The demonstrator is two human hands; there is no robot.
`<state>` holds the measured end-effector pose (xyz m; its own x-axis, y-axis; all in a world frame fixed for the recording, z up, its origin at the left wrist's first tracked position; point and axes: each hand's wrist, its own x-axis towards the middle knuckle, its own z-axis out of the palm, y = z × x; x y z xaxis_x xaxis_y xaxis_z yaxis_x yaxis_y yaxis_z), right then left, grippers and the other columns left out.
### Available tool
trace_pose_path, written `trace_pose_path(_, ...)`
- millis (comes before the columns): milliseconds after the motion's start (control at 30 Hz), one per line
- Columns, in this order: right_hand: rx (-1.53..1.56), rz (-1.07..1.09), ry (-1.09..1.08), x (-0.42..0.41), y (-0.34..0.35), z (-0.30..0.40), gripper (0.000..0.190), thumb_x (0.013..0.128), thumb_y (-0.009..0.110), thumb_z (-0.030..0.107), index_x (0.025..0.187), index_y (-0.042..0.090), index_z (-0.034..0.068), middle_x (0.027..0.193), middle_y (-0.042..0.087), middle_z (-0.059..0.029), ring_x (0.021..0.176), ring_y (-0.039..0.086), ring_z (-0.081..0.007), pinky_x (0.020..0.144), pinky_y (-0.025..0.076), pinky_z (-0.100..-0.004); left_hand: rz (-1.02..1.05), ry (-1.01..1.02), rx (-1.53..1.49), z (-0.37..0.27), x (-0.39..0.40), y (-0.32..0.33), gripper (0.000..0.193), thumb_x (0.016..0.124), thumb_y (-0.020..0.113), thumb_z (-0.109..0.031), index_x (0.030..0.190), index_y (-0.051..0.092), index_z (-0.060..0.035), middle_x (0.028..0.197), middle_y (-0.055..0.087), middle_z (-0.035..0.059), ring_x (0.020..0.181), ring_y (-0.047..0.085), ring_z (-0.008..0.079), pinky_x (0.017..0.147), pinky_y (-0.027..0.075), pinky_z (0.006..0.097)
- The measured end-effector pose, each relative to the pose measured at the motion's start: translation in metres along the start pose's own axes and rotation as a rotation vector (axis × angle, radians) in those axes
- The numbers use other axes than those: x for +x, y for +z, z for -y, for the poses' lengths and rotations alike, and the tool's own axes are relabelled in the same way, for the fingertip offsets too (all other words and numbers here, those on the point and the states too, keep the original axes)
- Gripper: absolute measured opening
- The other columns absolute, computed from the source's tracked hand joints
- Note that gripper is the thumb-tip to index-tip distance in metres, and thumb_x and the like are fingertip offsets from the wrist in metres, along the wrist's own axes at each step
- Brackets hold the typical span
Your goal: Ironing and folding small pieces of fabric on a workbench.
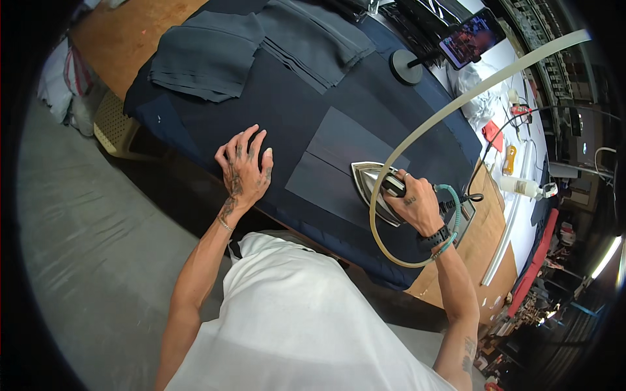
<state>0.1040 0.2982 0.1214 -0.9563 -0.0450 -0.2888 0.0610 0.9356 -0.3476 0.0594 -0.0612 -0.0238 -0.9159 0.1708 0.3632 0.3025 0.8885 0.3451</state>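
Observation:
My right hand [415, 203] is closed around the handle of a steam iron [374, 183], whose soleplate rests on the right part of a flat grey fabric piece [337, 156]. A seam or fold line runs across that piece. A pale hose [430, 119] loops over the iron. To the left of the grey piece, my left hand [247, 168] is spread with its fingers apart, over the dark blue cloth [293, 110] covering the table, and holds nothing. Whether its palm touches the cloth cannot be told. Stacks of folded grey fabric [208, 56] and more layered panels [315, 44] lie at the far side.
A phone [472, 39] on a round-based stand [406, 67] stands at the back right. Further right are a plastic bottle [521, 186], a yellow-handled tool [509, 160], a red cloth [492, 135] and a long pale strip [508, 234]. A plastic stool [111, 124] stands at the left.

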Motion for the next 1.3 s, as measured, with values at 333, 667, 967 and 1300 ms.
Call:
trace_pose_path(333, 0.010, 0.005, 0.051, -0.031, -0.008, -0.043, 0.042, 0.081, 0.081, 0.024, 0.114, 0.074, 0.000, 0.081, 0.074, -0.0244, 0.075, 0.074, -0.0425, 0.070, 0.060, -0.0450, 0.032, -0.016, 0.018, 0.001, -0.001, 0.000, 0.041, 0.104, 0.062, -0.029, 0.141, 0.066, -0.0115, 0.152, 0.057, 0.0044, 0.135, 0.050, 0.0283, 0.113, 0.030, 0.0523)
trace_pose_path(667, -0.112, -0.027, 0.136, -0.064, -0.010, -0.080, 0.041, 0.081, 0.082, 0.027, 0.108, 0.073, -0.002, 0.081, 0.074, -0.0275, 0.078, 0.075, -0.0448, 0.071, 0.060, -0.0462, -0.007, -0.013, -0.045, 0.000, 0.000, 0.001, 0.039, 0.102, 0.063, -0.027, 0.137, 0.066, -0.0092, 0.149, 0.058, 0.0052, 0.132, 0.052, 0.0284, 0.111, 0.032, 0.0519)
trace_pose_path(967, -0.006, 0.005, 0.023, -0.024, -0.005, -0.027, 0.038, 0.081, 0.084, 0.024, 0.106, 0.072, -0.004, 0.074, 0.072, -0.0260, 0.069, 0.075, -0.0410, 0.064, 0.058, -0.0424, -0.031, -0.007, -0.043, 0.001, 0.000, -0.001, 0.040, 0.101, 0.063, -0.026, 0.137, 0.065, -0.0084, 0.148, 0.059, 0.0064, 0.131, 0.053, 0.0291, 0.110, 0.033, 0.0516)
trace_pose_path(1300, 0.029, 0.023, -0.105, 0.022, 0.005, 0.031, 0.039, 0.084, 0.082, 0.024, 0.110, 0.072, -0.004, 0.078, 0.073, -0.0258, 0.072, 0.074, -0.0429, 0.065, 0.060, -0.0438, -0.036, -0.017, -0.071, 0.003, 0.000, -0.001, 0.039, 0.100, 0.064, -0.026, 0.135, 0.066, -0.0079, 0.146, 0.060, 0.0071, 0.130, 0.054, 0.0292, 0.110, 0.033, 0.0517)
